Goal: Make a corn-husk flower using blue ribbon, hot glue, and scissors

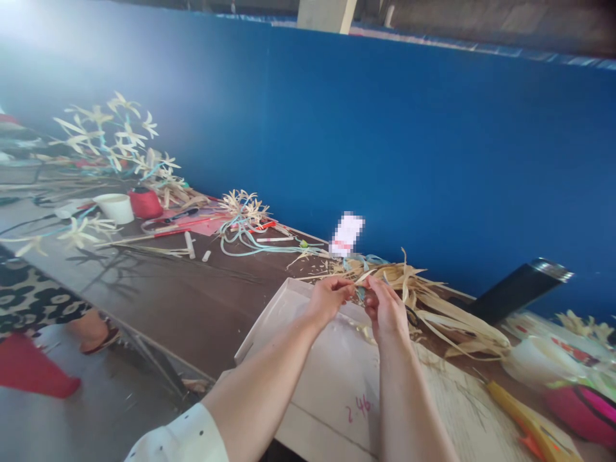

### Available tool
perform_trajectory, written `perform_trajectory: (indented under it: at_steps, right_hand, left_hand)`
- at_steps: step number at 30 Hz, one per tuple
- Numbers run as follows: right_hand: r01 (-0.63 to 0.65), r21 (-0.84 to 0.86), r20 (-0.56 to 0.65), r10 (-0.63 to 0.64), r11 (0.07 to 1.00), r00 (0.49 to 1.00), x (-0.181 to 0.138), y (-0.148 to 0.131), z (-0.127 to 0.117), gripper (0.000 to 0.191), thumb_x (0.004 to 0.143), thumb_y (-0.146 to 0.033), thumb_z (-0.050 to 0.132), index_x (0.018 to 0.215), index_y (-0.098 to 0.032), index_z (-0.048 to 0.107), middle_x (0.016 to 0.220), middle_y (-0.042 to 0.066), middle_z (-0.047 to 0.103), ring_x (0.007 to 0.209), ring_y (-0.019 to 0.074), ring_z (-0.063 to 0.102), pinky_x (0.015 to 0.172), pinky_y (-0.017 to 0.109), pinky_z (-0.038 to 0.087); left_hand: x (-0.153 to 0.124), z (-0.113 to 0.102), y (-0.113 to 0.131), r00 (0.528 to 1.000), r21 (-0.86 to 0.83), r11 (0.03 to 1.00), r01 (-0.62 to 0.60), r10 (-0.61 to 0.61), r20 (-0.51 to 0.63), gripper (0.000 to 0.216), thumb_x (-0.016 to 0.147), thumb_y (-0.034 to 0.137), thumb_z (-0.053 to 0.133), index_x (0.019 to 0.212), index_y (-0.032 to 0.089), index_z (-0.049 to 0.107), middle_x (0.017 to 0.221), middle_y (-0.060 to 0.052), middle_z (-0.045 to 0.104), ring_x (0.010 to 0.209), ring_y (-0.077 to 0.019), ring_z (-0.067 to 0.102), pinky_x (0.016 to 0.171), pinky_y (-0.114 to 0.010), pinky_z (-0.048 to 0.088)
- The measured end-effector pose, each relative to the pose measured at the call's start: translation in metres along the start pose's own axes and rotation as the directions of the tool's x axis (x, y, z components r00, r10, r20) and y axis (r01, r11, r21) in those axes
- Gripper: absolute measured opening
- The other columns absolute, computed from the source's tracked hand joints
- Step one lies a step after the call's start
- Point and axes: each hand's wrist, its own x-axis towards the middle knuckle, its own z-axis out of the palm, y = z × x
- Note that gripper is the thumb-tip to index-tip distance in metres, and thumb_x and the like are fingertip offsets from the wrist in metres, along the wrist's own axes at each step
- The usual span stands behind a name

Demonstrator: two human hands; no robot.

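Note:
Above the far part of a shallow white box lid [262, 319], my left hand [331, 296] and my right hand [387, 307] almost meet. Fingers of both are closed in a pinch on a thin pale strip of dried husk [364, 277]. A small light blue bit [360, 293] shows between the fingertips; what it belongs to is hidden. Just past my right hand lies a heap of dry husks [409, 282]. Pale scraps lie in the lid beside my right wrist.
A black flask [522, 290] lies tilted at the right, near a yellow tool [529, 420] and a pink pouch [584, 410]. Husk flowers [122, 131] on blue stems, a white cup [115, 208] and red tape [145, 203] are left. A blue wall [385, 141] borders the table.

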Motion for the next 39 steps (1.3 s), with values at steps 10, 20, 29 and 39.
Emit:
perform_trajectory:
  at_steps: [10,20,29,39]
  right_hand:
    - [-0.061,-0.053,0.047,0.064,0.997,0.997,-0.0050,-0.0027,0.0056,0.032,0.052,-0.041,0.078,0.066,-0.016,0.065,0.051,-0.004,0.050,0.039,0.0037,0.029,0.035,0.019,0.015]
    - [-0.028,-0.098,0.116,0.039,0.995,0.992,-0.0027,0.0035,0.0022,0.034,0.053,-0.040,0.079,0.073,-0.016,0.066,0.048,-0.006,0.046,0.039,0.0037,0.030,0.037,0.019,0.019]
    - [-0.003,-0.125,0.126,0.018,0.992,0.992,-0.0010,0.0064,0.0012,0.038,0.050,-0.044,0.080,0.072,-0.016,0.066,0.049,-0.006,0.047,0.040,0.0038,0.032,0.038,0.019,0.021]
    - [-0.037,-0.067,0.164,0.047,0.997,0.985,-0.0021,0.0032,0.0005,0.035,0.056,-0.035,0.080,0.083,-0.015,0.068,0.051,-0.006,0.045,0.044,0.0039,0.033,0.040,0.017,0.024]
  left_hand:
    - [-0.0026,0.0019,0.0029,1.000,0.036,0.999,0.002,-0.002,0.000,0.027,0.066,0.034,0.067,0.080,0.011,0.067,0.063,-0.002,0.062,0.053,-0.0073,0.049,0.053,-0.020,0.039]
    - [-0.0065,0.0022,0.0088,1.000,0.077,0.997,0.017,-0.015,-0.023,0.023,0.067,0.031,0.065,0.080,0.012,0.067,0.064,-0.002,0.062,0.054,-0.0077,0.049,0.055,-0.022,0.040]
    - [-0.0040,0.0015,0.0029,1.000,0.064,0.998,0.000,0.000,-0.011,0.022,0.067,0.032,0.065,0.076,0.012,0.065,0.061,0.000,0.060,0.052,-0.0072,0.048,0.054,-0.021,0.039]
    - [-0.0022,0.0014,0.0013,1.000,0.020,1.000,-0.003,0.003,-0.007,0.025,0.067,0.035,0.065,0.079,0.012,0.066,0.064,-0.001,0.061,0.054,-0.0076,0.050,0.055,-0.021,0.040]
